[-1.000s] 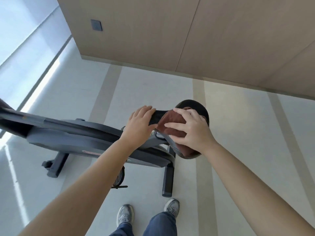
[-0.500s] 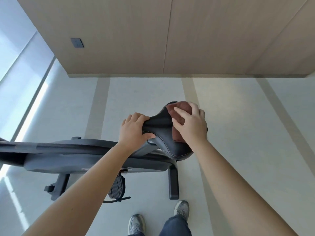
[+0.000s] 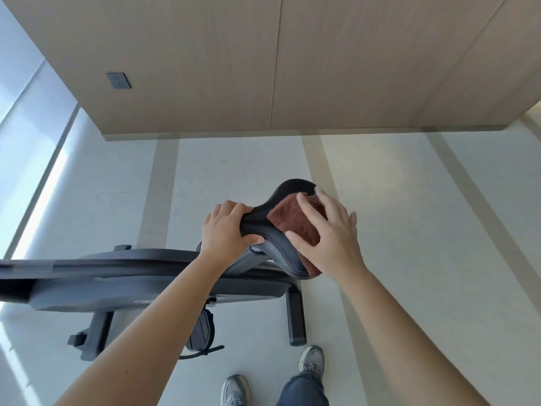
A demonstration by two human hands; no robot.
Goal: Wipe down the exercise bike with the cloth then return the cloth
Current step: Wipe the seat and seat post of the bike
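Black and charcoal, the exercise bike (image 3: 164,291) runs off to the left of the saddle (image 3: 275,244). Its long housing sits lower than the saddle and a pedal (image 3: 202,332) hangs beneath the saddle's nose. We judge the step in hand to be wiping the saddle top, with the housing and the parts below it likely left to do.

On the wide rear half of the saddle lies the rust-brown cloth (image 3: 289,218), bunched in soft folds, one corner hanging over the near edge. To wipe well, we want that cloth flat under the palm rather than wadded, so it covers more leather on each pass. We also want the strokes to run from the saddle's rear towards its nose, overlapping, and then down over the stitched side.

Our right hand (image 3: 330,241) rests on the cloth, its fingers (image 3: 308,210) straight and spread wide, the thumb laid along the cloth's near edge. That open spread is good: it presses evenly and keeps the cloth from slipping out from under the hand.

Our left hand (image 3: 225,232) grips the saddle's nose, fingers curled over the top and thumb (image 3: 253,239) tucked underneath. This steadies the saddle against the push of the wiping hand. It will have to shift when the cloth reaches the nose, or a patch of leather goes unwiped.
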